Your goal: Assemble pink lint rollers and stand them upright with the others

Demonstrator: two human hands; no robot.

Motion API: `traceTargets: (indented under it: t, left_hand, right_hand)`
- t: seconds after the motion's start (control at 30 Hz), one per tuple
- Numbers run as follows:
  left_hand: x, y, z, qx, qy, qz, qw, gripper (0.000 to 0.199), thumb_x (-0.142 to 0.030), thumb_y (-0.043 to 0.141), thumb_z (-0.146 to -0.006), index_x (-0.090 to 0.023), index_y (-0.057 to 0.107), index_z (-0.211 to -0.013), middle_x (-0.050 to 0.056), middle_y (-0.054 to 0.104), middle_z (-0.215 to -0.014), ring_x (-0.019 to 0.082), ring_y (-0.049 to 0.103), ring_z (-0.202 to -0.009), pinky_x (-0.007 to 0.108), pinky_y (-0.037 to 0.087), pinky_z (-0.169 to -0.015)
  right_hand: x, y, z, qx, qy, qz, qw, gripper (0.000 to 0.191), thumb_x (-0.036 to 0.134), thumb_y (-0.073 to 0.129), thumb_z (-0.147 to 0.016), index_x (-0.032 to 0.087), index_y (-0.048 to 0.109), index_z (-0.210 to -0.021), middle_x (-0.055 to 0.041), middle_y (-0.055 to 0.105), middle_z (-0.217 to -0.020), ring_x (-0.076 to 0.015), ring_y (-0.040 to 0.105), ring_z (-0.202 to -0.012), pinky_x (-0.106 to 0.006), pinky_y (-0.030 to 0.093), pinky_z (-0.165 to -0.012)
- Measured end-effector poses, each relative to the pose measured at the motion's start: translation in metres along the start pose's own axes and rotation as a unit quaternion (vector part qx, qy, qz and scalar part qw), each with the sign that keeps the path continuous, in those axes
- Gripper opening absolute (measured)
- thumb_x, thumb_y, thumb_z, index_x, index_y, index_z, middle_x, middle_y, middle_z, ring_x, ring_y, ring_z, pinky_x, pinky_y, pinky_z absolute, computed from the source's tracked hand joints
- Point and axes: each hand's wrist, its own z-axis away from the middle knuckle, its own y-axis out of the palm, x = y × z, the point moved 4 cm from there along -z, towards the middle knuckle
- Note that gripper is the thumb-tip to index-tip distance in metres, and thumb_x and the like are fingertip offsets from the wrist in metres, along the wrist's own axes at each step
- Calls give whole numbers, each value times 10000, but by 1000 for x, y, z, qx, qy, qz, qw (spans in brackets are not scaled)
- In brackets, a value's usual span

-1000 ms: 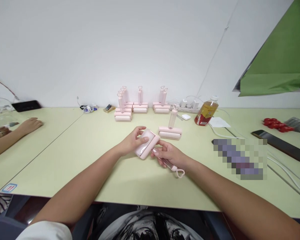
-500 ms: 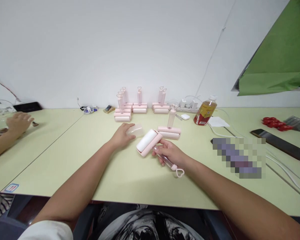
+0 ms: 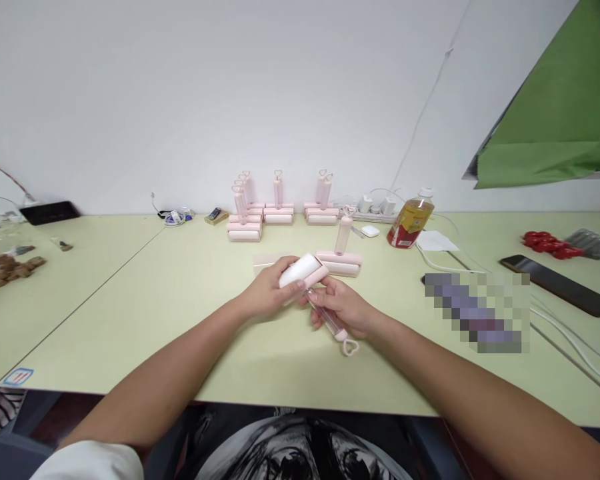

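Note:
A pink lint roller (image 3: 304, 270) with a white sheet roll is held tilted above the table between both hands. My left hand (image 3: 273, 288) grips the left end of its head, thumb on the near side. Around the clear pink handle with a heart-shaped loop, my right hand (image 3: 341, 303) is closed near the head. Just behind my left hand lies a translucent cover (image 3: 264, 261), partly hidden by it. Another lint roller (image 3: 340, 263) stands with its handle upright, right behind the held one.
Several upright lint rollers (image 3: 244, 230) line the wall. To the right are a drink bottle (image 3: 411, 220), a power strip (image 3: 375, 217), white cables, a phone (image 3: 560, 283) and red items (image 3: 550, 245). Brown pieces (image 3: 10, 270) lie at far left.
My left hand has left the translucent cover on the table and moved right onto the lint roller's head. The co-worker's hand at far left has gone out of view.

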Motion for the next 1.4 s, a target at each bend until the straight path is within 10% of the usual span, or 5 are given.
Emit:
traceTargets:
  t: [0.4,0.73,1.4]
  left_hand:
    - [11,5,-1,136,-83,90,983,454,-485,685,-784,-172,707,-1112,82,708,-1089,280,642,-1001,340,497,-823]
    - [14,0,1,186,-84,64,977,434,-480,669,-802,-169,702,-1102,74,707,-1064,248,651,-942,313,502,-774]
    - [21,6,-5,152,-88,87,981,482,-557,590,-849,-143,721,-1059,32,647,-801,142,528,-655,241,364,-562]
  right_hand:
    - [1,-23,-10,-136,-53,84,986,354,306,810,-658,201,551,-874,17,531,-818,-97,514,-610,-221,468,-438]
    - [0,-16,-10,-75,-35,38,996,400,288,861,-583,194,512,-754,69,514,-660,-70,499,-517,-227,465,-471]
    - [5,-16,-15,-152,-38,25,987,402,294,823,-563,208,432,-594,77,459,-487,-71,419,-427,-204,360,-391]
